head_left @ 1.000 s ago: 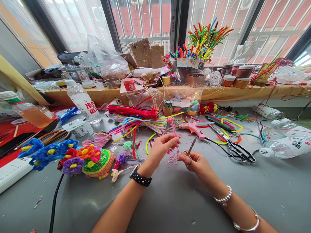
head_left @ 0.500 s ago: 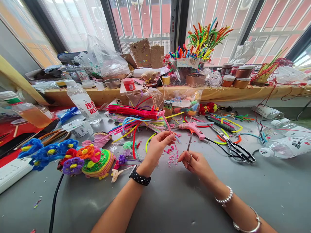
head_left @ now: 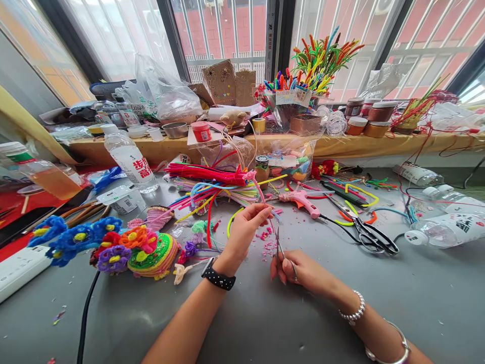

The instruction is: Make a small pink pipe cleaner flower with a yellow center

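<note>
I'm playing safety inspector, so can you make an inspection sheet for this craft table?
Surface: gray tabletop, pink clippings on it.
Job's things: pink pipe cleaner, small scissors.
Clutter: red pipe cleaners, fuzzy flowers, larger scissors, plastic bottles.
Hands: left hand pinches the pink pipe cleaner; right hand holds the small scissors.
Cables: black cord on the pink glue gun; another near the flowers.
Surroundings: windowsill with jars; barred windows behind.
</note>
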Available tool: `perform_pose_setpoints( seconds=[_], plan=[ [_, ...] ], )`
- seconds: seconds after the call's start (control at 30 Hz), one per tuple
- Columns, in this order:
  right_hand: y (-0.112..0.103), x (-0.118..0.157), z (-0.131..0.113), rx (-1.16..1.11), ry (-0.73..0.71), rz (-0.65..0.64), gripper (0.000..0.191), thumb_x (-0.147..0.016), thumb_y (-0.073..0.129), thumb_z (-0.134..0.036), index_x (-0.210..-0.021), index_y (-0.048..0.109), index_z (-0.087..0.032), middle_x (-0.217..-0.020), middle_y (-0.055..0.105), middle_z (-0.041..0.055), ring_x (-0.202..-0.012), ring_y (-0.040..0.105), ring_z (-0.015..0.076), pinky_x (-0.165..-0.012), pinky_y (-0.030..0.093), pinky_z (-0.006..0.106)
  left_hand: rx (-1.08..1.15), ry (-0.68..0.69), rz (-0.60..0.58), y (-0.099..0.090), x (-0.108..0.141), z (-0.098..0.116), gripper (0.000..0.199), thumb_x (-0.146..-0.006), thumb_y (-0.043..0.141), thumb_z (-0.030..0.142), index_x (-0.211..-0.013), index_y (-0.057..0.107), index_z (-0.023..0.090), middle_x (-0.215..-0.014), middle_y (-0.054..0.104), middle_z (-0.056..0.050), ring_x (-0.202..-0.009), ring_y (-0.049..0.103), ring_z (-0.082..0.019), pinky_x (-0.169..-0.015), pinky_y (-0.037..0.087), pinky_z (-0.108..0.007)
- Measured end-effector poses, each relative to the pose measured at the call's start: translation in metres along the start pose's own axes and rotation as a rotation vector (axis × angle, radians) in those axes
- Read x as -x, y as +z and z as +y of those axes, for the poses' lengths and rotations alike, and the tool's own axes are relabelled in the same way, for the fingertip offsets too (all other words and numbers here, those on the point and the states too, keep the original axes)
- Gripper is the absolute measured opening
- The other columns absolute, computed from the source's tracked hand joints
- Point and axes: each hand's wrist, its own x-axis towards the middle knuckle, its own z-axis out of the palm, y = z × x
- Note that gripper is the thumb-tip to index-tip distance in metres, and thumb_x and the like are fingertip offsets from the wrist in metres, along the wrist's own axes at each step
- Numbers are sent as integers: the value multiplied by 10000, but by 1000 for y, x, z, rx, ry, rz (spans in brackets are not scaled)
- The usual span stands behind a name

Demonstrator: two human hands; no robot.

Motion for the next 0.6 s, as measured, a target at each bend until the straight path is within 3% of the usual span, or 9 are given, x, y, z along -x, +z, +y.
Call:
perform_pose_setpoints(
  seconds=[0.6],
  plan=[
    [2,0,2,29,16,19,687,-721,204,-710,-650,572,-133,-531,437,-4,-500,396,98,-454,297,193,-34,12,-26,2,2,3,136,-667,612,279,-721,625,155,-634,579,16,-575,471,-75,-577,362,-199]
  ],
)
